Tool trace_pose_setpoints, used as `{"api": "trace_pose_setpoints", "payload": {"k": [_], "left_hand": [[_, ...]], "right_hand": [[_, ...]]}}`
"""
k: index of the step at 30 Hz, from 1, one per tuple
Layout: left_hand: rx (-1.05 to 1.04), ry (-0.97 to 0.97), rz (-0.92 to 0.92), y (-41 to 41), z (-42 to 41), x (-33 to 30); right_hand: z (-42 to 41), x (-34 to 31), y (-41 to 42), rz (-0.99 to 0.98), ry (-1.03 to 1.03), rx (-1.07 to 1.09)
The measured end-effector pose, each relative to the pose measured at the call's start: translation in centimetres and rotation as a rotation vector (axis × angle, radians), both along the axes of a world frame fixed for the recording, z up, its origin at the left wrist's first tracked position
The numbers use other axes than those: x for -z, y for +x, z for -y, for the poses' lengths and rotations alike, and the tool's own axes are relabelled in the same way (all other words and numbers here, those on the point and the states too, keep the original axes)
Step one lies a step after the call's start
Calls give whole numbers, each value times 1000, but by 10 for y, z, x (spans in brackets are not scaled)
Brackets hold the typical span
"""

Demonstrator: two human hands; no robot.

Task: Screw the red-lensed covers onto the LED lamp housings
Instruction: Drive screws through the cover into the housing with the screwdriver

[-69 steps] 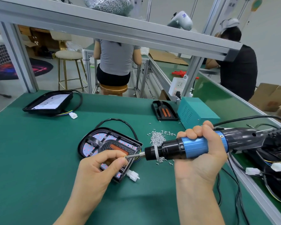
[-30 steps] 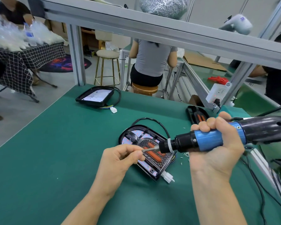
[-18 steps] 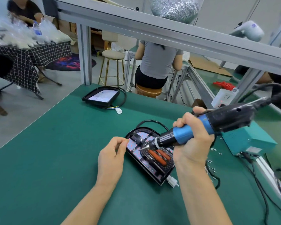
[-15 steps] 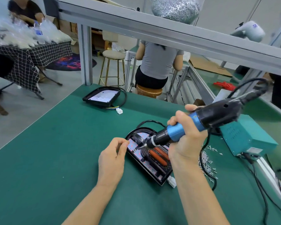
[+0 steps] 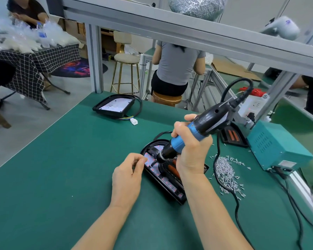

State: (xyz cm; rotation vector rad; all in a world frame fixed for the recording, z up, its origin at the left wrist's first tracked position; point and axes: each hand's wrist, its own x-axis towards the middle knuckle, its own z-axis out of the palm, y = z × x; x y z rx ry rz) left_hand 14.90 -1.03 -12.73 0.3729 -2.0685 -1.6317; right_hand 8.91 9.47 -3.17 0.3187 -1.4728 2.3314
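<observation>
A black LED lamp housing [image 5: 167,181] with a red-lensed cover lies on the green mat in the middle. My right hand [image 5: 192,152] grips a blue and black electric screwdriver [image 5: 202,127], tilted steeply, its tip down on the cover's upper left part. My left hand [image 5: 128,175] rests at the housing's left edge, fingers loosely curled against the rim. A pile of small silver screws [image 5: 226,172] lies right of the housing. A second housing [image 5: 114,105] with a white board inside lies at the mat's far edge.
A teal power box [image 5: 275,147] stands at the right with cables running toward me. Another red-lensed cover [image 5: 232,137] lies behind the screwdriver. An aluminium frame bar [image 5: 188,31] crosses overhead. Other people sit at benches beyond.
The screwdriver has swung from nearly level to steeply tilted, its tip now down on the cover. My left hand let go of the bit and came to the housing's left edge.
</observation>
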Motion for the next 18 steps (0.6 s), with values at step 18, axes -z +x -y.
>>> {"api": "trace_pose_setpoints", "payload": {"k": [18], "left_hand": [[3,-42,26,3,4,-1]], "right_hand": [[-11,-10,12,55,-10,27]]}}
